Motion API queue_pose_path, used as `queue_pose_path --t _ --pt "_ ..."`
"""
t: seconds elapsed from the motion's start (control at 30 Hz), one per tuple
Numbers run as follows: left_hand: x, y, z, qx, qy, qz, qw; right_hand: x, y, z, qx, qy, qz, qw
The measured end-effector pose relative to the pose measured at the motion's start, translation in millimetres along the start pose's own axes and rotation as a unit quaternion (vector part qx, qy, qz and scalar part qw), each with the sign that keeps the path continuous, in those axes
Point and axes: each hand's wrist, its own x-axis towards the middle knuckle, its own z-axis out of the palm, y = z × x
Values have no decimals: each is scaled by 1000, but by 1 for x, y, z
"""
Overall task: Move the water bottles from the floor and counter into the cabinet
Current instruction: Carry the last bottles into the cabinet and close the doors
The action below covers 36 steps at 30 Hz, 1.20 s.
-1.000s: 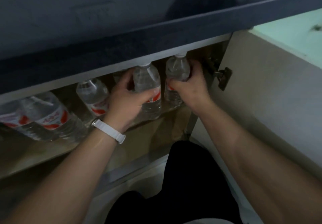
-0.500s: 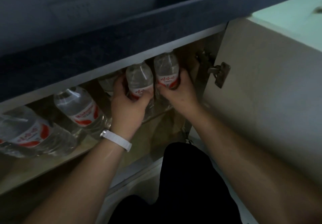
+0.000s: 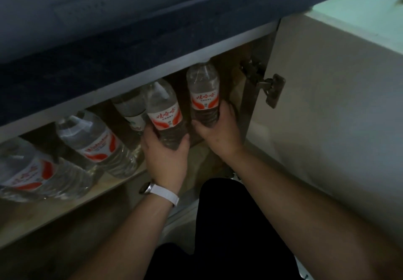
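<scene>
On the head camera we see our left hand (image 3: 165, 157) curled round the lower part of one water bottle (image 3: 163, 109). Our right hand (image 3: 218, 133) is wrapped round the base of a second bottle (image 3: 204, 92) just beside it. Both bottles are upright inside the cabinet (image 3: 87, 99), near its open door (image 3: 327, 116). Three more bottles (image 3: 93, 140) stand to the left on the shelf (image 3: 65, 210).

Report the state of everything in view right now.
Left clear plastic red-labelled water bottle: upright, gripped by left hand.
Right clear plastic red-labelled water bottle: upright, gripped by right hand.
Two large clear plastic bottles: on cabinet shelf, untouched.
Pale cabinet door: open.
</scene>
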Motion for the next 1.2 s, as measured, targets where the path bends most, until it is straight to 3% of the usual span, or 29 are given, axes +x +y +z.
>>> queue_pose_path --t 0.5,1.2 --pt "11 -15 27 -23 3 1 1000 20 8 -7 94 -14 7 995" --pt "40 8 58 8 -27 -44 999 39 6 -5 88 4 -3 996"
